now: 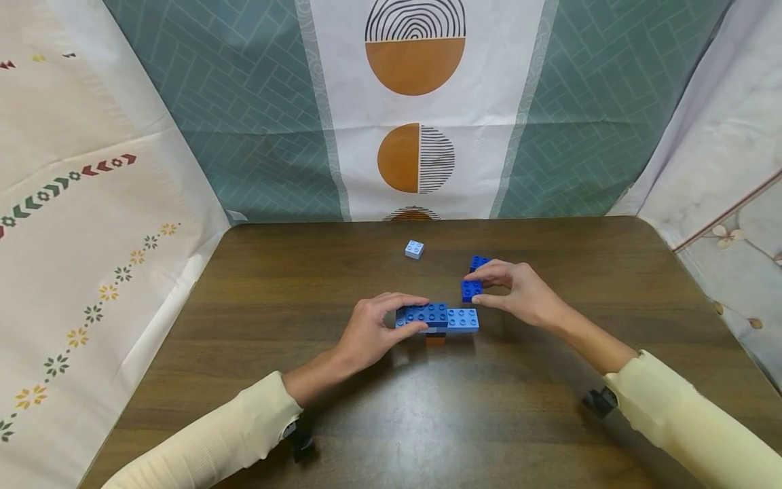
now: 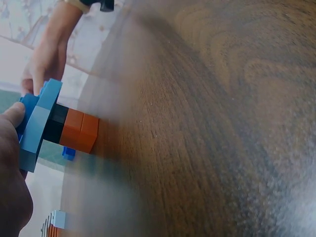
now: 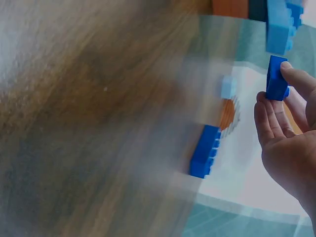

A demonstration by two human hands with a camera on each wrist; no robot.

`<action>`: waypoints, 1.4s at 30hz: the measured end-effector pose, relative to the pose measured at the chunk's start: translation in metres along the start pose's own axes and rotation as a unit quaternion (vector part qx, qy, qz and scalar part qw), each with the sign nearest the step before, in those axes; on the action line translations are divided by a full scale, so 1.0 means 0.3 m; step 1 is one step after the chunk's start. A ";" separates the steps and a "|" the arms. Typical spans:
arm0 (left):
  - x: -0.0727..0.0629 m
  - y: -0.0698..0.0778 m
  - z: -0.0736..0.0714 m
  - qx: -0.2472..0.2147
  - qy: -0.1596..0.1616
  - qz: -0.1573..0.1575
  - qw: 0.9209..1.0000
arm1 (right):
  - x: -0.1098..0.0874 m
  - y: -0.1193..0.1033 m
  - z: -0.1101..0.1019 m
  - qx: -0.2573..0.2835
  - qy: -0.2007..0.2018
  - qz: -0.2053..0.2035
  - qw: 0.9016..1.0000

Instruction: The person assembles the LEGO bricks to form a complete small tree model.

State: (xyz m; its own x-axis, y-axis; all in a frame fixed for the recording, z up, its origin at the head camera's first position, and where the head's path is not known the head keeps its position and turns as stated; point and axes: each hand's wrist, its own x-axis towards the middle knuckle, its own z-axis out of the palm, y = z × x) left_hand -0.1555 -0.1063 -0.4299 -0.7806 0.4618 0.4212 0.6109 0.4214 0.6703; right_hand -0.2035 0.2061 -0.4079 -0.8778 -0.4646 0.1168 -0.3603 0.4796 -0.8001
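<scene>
My left hand [image 1: 374,327] grips the top of a built stack of toy building bricks, thumb in front and fingers behind. In the stack, orange bricks [image 2: 80,129] stand on the table under a black brick [image 2: 55,122]. Light blue bricks [image 1: 463,318] lie across these, with a darker blue brick [image 1: 427,313] on top. Between thumb and fingers, my right hand [image 1: 520,296] pinches a small blue brick [image 3: 276,79], held up off the table near the stack's right end. Its studs face up in the head view.
A longer blue brick [image 3: 204,151] lies on the table behind my right hand, partly hidden by it in the head view. Further back sits a small pale blue brick [image 1: 414,249]. The wooden table [image 1: 293,272] ends at a patterned cloth [image 1: 269,149] behind.
</scene>
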 end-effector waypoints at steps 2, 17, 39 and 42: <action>0.000 0.000 0.000 0.001 0.000 0.000 1.000 | -0.009 -0.018 0.001 0.009 -0.001 -0.003 1.000; 0.001 -0.005 0.002 0.000 0.000 0.012 1.000 | -0.049 -0.088 0.015 0.026 -0.007 -0.001 1.000; 0.002 -0.005 0.000 -0.006 0.003 0.018 1.000 | -0.077 -0.105 0.072 0.093 -0.040 0.009 0.995; 0.002 -0.004 0.000 -0.007 0.005 0.020 1.000 | -0.080 -0.103 0.076 0.096 -0.037 0.009 0.995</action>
State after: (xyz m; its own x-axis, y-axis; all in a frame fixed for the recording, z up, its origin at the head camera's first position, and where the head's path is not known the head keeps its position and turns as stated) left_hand -0.1567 -0.1066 -0.4306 -0.7563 0.4708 0.4543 0.6404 0.3905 0.6613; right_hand -0.1640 0.1855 -0.3995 -0.8552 -0.5144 0.0636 -0.2715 0.3400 -0.9004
